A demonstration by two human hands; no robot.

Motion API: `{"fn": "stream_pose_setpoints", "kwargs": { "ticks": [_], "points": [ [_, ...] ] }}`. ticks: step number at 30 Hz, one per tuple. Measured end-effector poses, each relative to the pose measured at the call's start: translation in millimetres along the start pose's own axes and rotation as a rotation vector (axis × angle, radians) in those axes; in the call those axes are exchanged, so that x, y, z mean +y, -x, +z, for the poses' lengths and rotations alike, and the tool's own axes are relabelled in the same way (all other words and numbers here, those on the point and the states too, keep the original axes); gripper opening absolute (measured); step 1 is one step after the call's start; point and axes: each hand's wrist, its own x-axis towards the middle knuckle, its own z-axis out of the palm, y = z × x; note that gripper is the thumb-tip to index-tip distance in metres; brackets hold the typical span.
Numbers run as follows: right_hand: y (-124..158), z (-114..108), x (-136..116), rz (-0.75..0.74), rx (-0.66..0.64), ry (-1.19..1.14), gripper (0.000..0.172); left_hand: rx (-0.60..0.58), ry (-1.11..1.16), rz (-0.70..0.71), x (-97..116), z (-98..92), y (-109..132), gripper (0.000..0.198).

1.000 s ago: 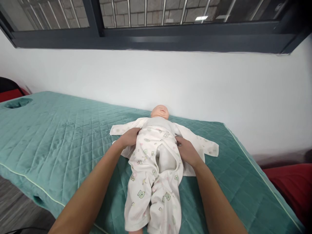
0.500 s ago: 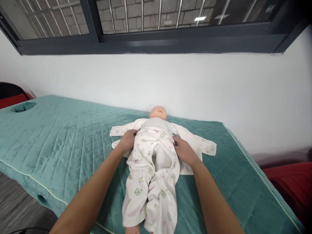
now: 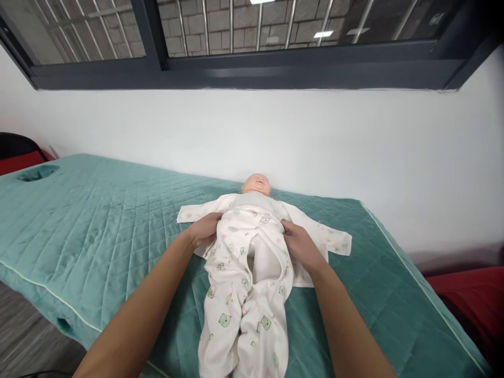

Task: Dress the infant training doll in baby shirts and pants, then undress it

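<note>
A baby doll [image 3: 256, 185] lies on its back on the teal quilted table [image 3: 98, 210], head toward the wall. It wears white printed trousers [image 3: 240, 294] over an open white top [image 3: 315, 233] spread out under it. My left hand [image 3: 205, 230] grips the trousers' waistband at the doll's left side, fingers curled into the cloth. My right hand [image 3: 301, 244] grips the waistband on the other side, fingers also curled. The doll's arms are hidden under the clothes.
A white wall and a dark-framed window [image 3: 252, 42] rise behind the table. A face hole [image 3: 37, 172] opens in the table's far left end. A red seat [image 3: 468, 299] stands at the right, another red seat [image 3: 16, 157] at the far left.
Both hands stay at the waistband and have shifted slightly up the doll's body; the trousers sit a little higher. The view has barely moved.
</note>
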Motion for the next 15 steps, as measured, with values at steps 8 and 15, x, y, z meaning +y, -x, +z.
{"fn": "stream_pose_setpoints", "kwargs": {
  "ticks": [8,15],
  "points": [
    [-4.4,3.6,4.8,0.104,0.031,-0.055,0.027,-0.133,0.292,-0.024,-16.7,7.1,-5.3,0.035],
    [-6.5,8.4,-1.6,0.146,0.031,-0.094,0.025,-0.182,0.299,0.002,-22.2,0.1,-4.7,0.041]
  ]
}}
